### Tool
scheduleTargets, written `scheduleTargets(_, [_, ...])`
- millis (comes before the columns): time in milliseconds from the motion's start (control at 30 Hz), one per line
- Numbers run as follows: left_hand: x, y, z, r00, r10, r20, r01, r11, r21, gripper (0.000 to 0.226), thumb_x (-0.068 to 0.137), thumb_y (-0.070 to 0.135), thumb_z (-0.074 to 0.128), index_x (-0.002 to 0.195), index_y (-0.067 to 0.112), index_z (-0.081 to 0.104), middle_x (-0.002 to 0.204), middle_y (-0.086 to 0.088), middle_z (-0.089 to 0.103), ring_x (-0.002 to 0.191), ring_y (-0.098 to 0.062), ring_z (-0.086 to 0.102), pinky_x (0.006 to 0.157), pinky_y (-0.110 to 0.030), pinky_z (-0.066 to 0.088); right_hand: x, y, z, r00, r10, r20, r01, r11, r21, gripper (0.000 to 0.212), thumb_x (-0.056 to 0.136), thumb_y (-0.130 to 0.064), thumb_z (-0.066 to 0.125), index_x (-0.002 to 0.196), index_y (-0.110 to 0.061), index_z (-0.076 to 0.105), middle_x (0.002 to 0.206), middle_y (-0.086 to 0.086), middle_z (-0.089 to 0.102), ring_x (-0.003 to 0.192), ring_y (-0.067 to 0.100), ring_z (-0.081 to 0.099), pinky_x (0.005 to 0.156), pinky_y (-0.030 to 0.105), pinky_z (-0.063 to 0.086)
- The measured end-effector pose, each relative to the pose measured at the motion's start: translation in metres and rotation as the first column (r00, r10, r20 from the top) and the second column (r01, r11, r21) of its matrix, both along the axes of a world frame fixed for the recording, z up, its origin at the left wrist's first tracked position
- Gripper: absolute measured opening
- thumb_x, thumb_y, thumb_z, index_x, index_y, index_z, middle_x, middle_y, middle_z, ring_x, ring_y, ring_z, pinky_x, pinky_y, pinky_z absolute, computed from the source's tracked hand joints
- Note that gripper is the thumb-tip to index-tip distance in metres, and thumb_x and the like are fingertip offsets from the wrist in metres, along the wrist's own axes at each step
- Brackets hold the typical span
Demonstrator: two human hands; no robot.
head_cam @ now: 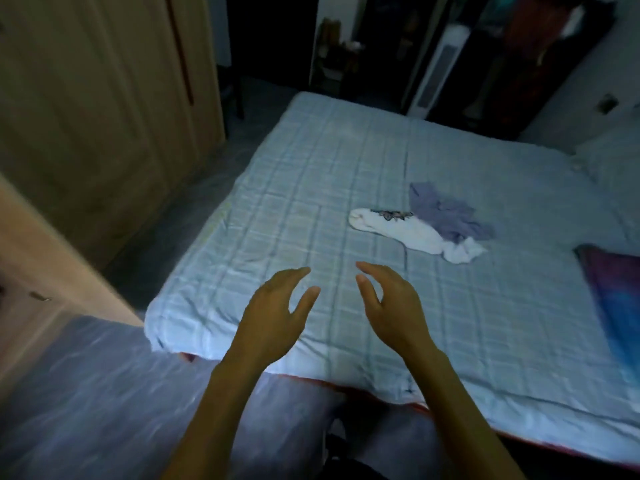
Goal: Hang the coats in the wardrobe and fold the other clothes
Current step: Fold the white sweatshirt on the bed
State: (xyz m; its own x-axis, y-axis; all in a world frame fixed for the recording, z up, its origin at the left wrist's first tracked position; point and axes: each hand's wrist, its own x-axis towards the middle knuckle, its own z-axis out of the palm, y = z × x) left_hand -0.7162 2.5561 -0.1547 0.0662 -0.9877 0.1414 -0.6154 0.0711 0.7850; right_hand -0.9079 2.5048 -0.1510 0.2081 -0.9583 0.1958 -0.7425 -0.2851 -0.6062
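A white garment (412, 237) with a dark patterned patch lies crumpled on the bed (311, 188), with a lilac garment (446, 216) bunched against its far right side. My left hand (273, 317) and my right hand (391, 306) hover side by side over the near part of the bed, palms facing each other, fingers relaxed and holding nothing. Both hands are short of the clothes, which lie further away and to the right. A wooden wardrobe (104, 109) stands on the left, its doors closed.
A blue and purple cloth (613, 299) lies at the bed's right edge. A pillow (609, 157) sits at the far right. A wooden panel (45, 258) juts in at the near left. Beyond the bed stand a white tower fan (440, 71) and dark hanging clothes (540, 46).
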Motion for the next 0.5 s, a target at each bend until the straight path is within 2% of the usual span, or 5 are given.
scheduleTargets(167, [-0.082, -0.013, 0.011, 0.993, -0.02, 0.12, 0.022, 1.0, -0.018, 0.046, 0.094, 0.044, 0.045, 0.132, 0.02, 0.052, 0.134, 0.002, 0.054, 0.123, -0.012, 0.049, 0.098, -0.016, 0.03, -0.068, 0.01, -0.012, 0.978, -0.149, 0.146, 0.146, 0.989, 0.035, 0.029, 0.096, -0.032, 0.051, 0.12, -0.021, 0.063, 0.12, -0.005, 0.065, 0.11, 0.01, 0.059, 0.091, 0.016, 0.039])
scheduleTargets(267, [-0.154, -0.028, 0.015, 0.984, -0.053, 0.169, 0.059, 0.998, -0.034, 0.045, 0.095, 0.043, 0.045, 0.133, 0.02, 0.051, 0.134, 0.002, 0.054, 0.122, -0.012, 0.05, 0.096, -0.015, 0.029, -0.123, 0.003, -0.013, 0.967, -0.148, 0.206, 0.139, 0.989, 0.057, 0.032, 0.097, -0.036, 0.049, 0.123, -0.022, 0.061, 0.123, -0.006, 0.062, 0.113, 0.009, 0.056, 0.096, 0.021, 0.041])
scheduleTargets(333, [-0.208, -0.04, 0.018, 0.978, -0.07, 0.197, 0.079, 0.996, -0.04, 0.044, 0.095, 0.043, 0.045, 0.133, 0.02, 0.051, 0.134, 0.002, 0.054, 0.122, -0.012, 0.049, 0.096, -0.014, 0.029, -0.175, -0.005, -0.009, 0.963, -0.159, 0.218, 0.154, 0.987, 0.038, 0.032, 0.097, -0.036, 0.049, 0.123, -0.022, 0.061, 0.123, -0.006, 0.062, 0.113, 0.009, 0.056, 0.095, 0.019, 0.04])
scheduleTargets(500, [-0.328, -0.06, 0.026, 0.967, -0.133, 0.219, 0.138, 0.99, -0.011, 0.043, 0.095, 0.043, 0.046, 0.131, 0.021, 0.053, 0.133, 0.003, 0.055, 0.122, -0.012, 0.05, 0.095, -0.016, 0.031, -0.322, -0.016, -0.008, 0.893, -0.34, 0.295, 0.337, 0.939, 0.061, 0.029, 0.096, -0.03, 0.051, 0.119, -0.018, 0.064, 0.12, -0.003, 0.064, 0.111, 0.012, 0.057, 0.09, 0.017, 0.037])
